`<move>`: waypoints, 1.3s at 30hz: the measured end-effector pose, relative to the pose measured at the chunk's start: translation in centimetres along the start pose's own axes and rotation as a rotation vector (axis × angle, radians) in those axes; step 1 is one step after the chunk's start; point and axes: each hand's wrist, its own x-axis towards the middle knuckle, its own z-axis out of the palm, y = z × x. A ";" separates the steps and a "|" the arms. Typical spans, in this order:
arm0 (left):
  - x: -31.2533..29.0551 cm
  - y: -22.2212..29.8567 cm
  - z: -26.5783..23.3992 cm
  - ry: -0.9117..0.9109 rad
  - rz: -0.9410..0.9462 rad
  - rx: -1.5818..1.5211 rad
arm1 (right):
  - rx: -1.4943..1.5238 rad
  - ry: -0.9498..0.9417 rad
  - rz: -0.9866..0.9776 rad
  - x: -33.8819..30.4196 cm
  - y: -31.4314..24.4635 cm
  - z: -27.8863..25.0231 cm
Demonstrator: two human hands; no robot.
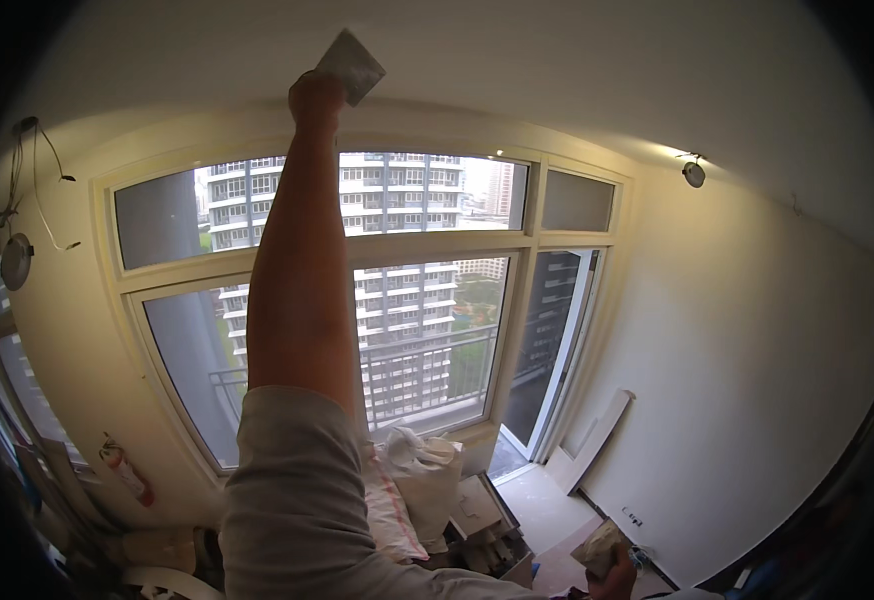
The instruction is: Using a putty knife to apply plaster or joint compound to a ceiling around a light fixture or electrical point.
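My left arm reaches straight up toward the ceiling (517, 60). At its end my left hand (317, 97) is closed on a flat, square, grey putty blade (354, 68), held against or very close to the ceiling; the grip is partly hidden. Low at the right, my right hand (614, 578) is closed round a tan, flat-faced piece (597, 543) that looks smeared with putty. Its exact kind is unclear.
Ahead stands a large framed window (427, 340) with an open door (547, 350) beside it. Stuffed sacks (422, 485) and stacked scraps (482, 515) lie below. Downlights (693, 172) hang on wires. A fire extinguisher (127, 475) is at the left wall; a white panel (592, 440) leans right.
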 end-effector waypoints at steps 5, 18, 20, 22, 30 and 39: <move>0.1 1.2 0.7 0.206 -0.398 -0.414 | -0.105 0.067 0.019 -0.7 -3.9 -1.6; 6.0 -2.3 -3.3 0.485 -0.107 -0.101 | 1.412 0.343 0.717 -0.7 1.7 -0.2; 5.7 -1.2 -3.2 0.408 -0.163 -0.128 | 1.422 0.331 0.705 -0.7 1.2 -0.1; 5.6 -1.3 -2.9 0.333 -0.216 -0.140 | 1.436 0.302 0.693 -0.6 -0.1 0.0; 6.8 -4.7 -0.6 0.295 -0.166 -0.110 | -0.086 0.084 0.053 -0.8 -4.0 -1.0; 7.1 -4.0 3.6 0.188 -0.091 -0.234 | -0.103 0.131 -0.040 -0.8 -1.4 0.2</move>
